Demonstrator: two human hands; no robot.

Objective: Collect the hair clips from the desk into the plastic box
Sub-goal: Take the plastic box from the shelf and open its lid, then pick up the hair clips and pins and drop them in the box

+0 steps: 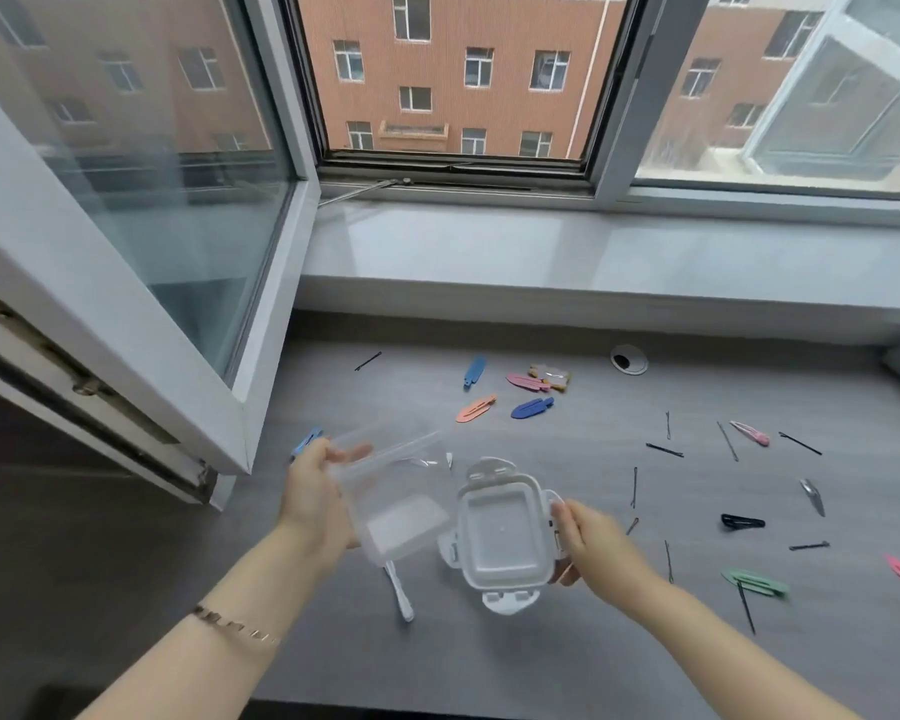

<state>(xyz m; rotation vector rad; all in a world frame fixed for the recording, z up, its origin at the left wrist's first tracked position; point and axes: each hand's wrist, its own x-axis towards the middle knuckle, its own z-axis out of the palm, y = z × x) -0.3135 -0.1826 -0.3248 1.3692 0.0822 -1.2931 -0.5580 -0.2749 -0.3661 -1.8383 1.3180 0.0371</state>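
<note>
My left hand [317, 504] grips a clear plastic box [401, 491] above the grey desk [489, 657], tilted with its opening toward me. My right hand [591, 545] holds the box's white snap lid [497, 535] just right of the box. Hair clips lie scattered on the desk: a blue clip [474, 371], an orange clip [475, 409], a dark blue clip [532, 407], pink clips [527, 381], a black clip [742, 521], a green clip [755, 583], a white clip [400, 595] under the box, and several thin black bobby pins [664, 450]. Another blue clip [306, 441] peeks out behind my left hand.
An open window sash [188, 304] swings inward over the desk's left part, close to my left hand. A grey windowsill [593, 252] runs along the back. A round cable hole [628, 359] sits at the back right of the desk.
</note>
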